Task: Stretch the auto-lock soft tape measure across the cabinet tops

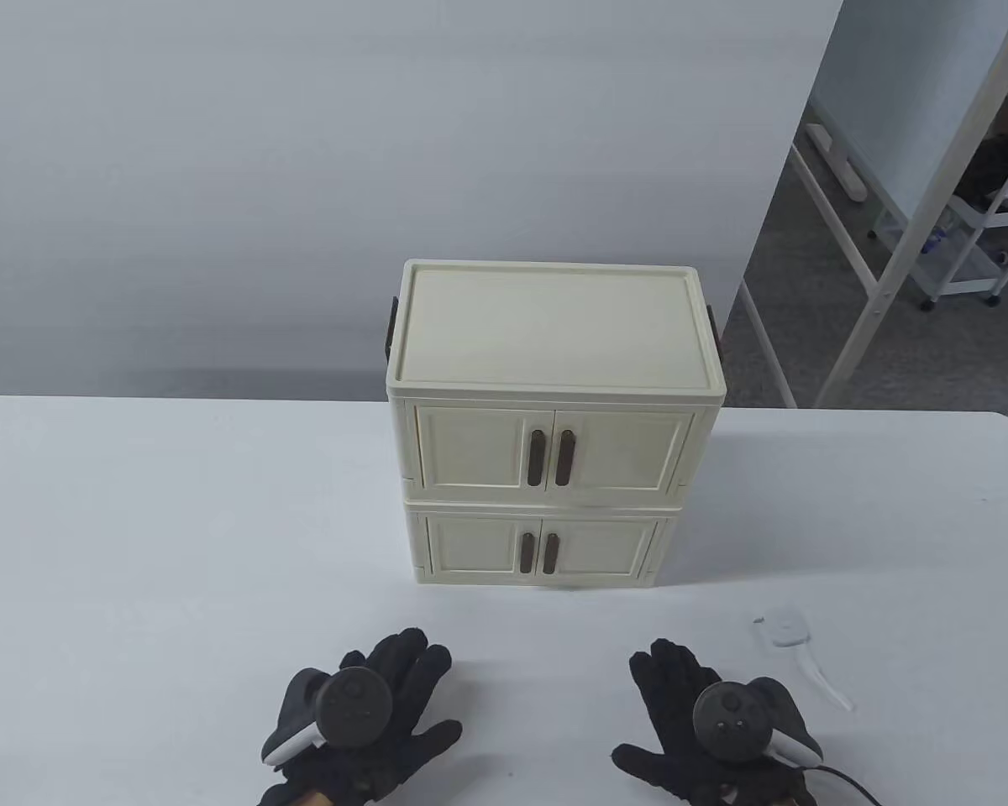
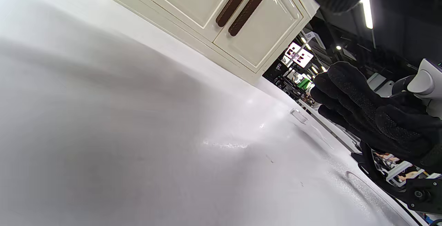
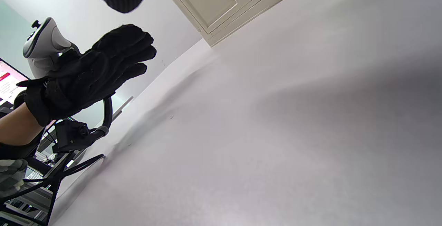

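Neither hand is holding anything yet. Our left hand (image 1: 361, 714) sits near the front edge of the table (image 1: 134, 546) with fingers spread, and the right hand (image 1: 710, 714) mirrors it on the other side, fingers splayed too. From the wrist views both palms look slightly off the surface rather than pressed flat, though those angles are so tilted we wouldn't swear to it.

The tape (image 1: 785, 631) is the small white thing lying on the table just ahead and to the right of our right hand, near it but not touching. It's white on white, so it's hard to read, but it looks like a little case with a short strip trailing toward the front right. In the left wrist view it's only a faint bump (image 2: 298, 114).

Further out, the cabinet (image 1: 550, 327) stands mid-table, two cream units stacked, doors shut, and its top is bare.

So progress-wise we'd say basically zero: tape not picked up, nothing pulled out, nothing laid across the top. Still to do is all of it: grab the case, get the free end in the other hand, stretch it over the top.
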A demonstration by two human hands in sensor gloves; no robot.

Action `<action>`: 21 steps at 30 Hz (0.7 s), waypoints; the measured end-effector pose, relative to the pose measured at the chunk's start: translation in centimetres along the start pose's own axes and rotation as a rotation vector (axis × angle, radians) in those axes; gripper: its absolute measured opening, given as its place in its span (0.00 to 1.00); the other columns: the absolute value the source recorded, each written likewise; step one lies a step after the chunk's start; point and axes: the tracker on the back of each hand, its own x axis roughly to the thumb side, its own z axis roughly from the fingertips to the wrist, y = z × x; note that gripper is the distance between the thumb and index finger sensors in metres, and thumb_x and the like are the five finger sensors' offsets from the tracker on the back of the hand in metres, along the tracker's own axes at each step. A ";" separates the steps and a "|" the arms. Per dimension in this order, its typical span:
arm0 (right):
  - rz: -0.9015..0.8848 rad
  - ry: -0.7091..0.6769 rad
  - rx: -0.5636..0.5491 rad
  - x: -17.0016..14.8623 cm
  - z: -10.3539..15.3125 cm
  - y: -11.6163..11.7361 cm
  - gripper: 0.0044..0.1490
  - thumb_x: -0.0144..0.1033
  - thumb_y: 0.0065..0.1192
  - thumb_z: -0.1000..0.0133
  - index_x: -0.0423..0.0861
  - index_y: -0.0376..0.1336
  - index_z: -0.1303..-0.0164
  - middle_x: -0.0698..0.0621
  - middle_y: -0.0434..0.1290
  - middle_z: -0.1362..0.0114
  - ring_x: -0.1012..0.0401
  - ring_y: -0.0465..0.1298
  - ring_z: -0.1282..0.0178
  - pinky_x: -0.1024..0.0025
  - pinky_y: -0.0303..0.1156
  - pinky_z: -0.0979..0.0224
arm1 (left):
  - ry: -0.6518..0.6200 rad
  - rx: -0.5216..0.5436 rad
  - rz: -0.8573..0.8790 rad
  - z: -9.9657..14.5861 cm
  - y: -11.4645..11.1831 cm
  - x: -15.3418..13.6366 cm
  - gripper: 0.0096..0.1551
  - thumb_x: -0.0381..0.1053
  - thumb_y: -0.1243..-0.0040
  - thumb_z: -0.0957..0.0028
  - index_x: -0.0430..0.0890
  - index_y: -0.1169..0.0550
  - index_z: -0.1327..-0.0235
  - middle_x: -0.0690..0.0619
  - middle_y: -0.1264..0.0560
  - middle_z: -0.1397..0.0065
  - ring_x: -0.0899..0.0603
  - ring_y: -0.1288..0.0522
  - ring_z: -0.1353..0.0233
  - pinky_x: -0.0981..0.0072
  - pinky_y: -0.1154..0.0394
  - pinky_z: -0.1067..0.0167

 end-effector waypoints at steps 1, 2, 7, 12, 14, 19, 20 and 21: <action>-0.002 0.001 0.003 0.0 0.0 0.0 0.61 0.59 0.48 0.30 0.43 0.13 0.25 0.29 0.13 0.26 0.29 0.17 0.27 0.21 0.20 0.33 | 0.000 -0.009 0.008 0.0 -0.1 0.0 0.51 0.74 0.53 0.42 0.53 0.59 0.18 0.41 0.67 0.16 0.30 0.65 0.16 0.19 0.69 0.35; -0.003 0.002 0.006 0.0 -0.1 0.1 0.61 0.59 0.48 0.30 0.43 0.13 0.25 0.29 0.13 0.26 0.29 0.17 0.27 0.21 0.20 0.33 | 0.003 -0.010 0.014 -0.1 -0.2 0.0 0.52 0.74 0.54 0.42 0.53 0.59 0.18 0.41 0.67 0.16 0.30 0.65 0.16 0.19 0.69 0.35; -0.007 -0.001 0.022 0.1 -0.2 0.4 0.61 0.59 0.48 0.30 0.43 0.14 0.25 0.28 0.13 0.26 0.29 0.17 0.28 0.21 0.20 0.33 | 0.019 -0.028 0.053 -0.2 -0.7 -0.3 0.53 0.75 0.54 0.42 0.52 0.61 0.18 0.42 0.67 0.16 0.30 0.65 0.16 0.19 0.69 0.35; 0.001 -0.003 -0.001 0.3 0.0 -0.1 0.60 0.56 0.49 0.29 0.42 0.14 0.24 0.29 0.13 0.26 0.30 0.17 0.27 0.21 0.20 0.33 | 0.023 -0.017 0.038 -0.2 -0.5 -0.3 0.53 0.74 0.54 0.42 0.52 0.61 0.18 0.41 0.67 0.16 0.30 0.65 0.16 0.19 0.69 0.35; 0.012 0.003 -0.025 0.3 0.0 -0.5 0.60 0.51 0.51 0.29 0.42 0.14 0.24 0.28 0.13 0.26 0.30 0.17 0.27 0.21 0.20 0.33 | 0.026 -0.015 0.035 -0.2 -0.1 -0.3 0.52 0.74 0.54 0.41 0.52 0.60 0.18 0.41 0.66 0.15 0.30 0.65 0.15 0.19 0.69 0.35; 0.110 0.174 -0.217 -0.6 1.0 -3.7 0.62 0.45 0.54 0.29 0.39 0.12 0.27 0.26 0.19 0.24 0.29 0.24 0.24 0.22 0.26 0.29 | 0.024 0.031 0.016 0.0 0.8 -0.6 0.51 0.74 0.54 0.41 0.52 0.59 0.18 0.41 0.65 0.15 0.30 0.63 0.15 0.18 0.68 0.34; 0.127 0.280 -0.318 -1.1 1.5 -4.8 0.64 0.46 0.53 0.28 0.37 0.11 0.29 0.24 0.22 0.23 0.28 0.31 0.24 0.24 0.33 0.26 | 0.027 0.037 0.020 0.0 0.9 -0.7 0.52 0.74 0.54 0.41 0.52 0.59 0.18 0.41 0.65 0.15 0.30 0.63 0.15 0.18 0.68 0.34; 0.116 0.436 -0.486 -2.1 2.2 -6.2 0.64 0.48 0.53 0.28 0.35 0.11 0.28 0.22 0.28 0.22 0.27 0.39 0.26 0.30 0.43 0.24 | 0.029 0.041 0.023 0.1 0.9 -0.7 0.51 0.74 0.54 0.41 0.52 0.59 0.18 0.41 0.64 0.15 0.29 0.62 0.15 0.18 0.67 0.34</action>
